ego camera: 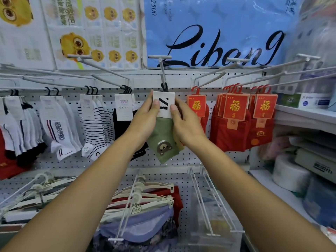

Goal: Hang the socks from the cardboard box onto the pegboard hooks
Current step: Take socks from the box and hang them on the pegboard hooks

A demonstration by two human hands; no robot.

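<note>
A green sock pair [162, 140] with a brown bear print and a white "Z" card label [164, 104] hangs by its black hanger from the middle pegboard hook [162, 71]. My left hand [145, 120] grips the label's left side and my right hand [183, 122] grips its right side, both with thumbs on the card's front. A yellowish sock peeks out behind the green one. The cardboard box is not in view.
White, striped and black socks [94, 124] hang on hooks to the left, red socks [234, 124] with gold-lettered cards to the right. Long empty hook arms stick out toward me. Below are hangers [138, 197] with underwear and a wire rack [205, 197]. Shelves stand at right.
</note>
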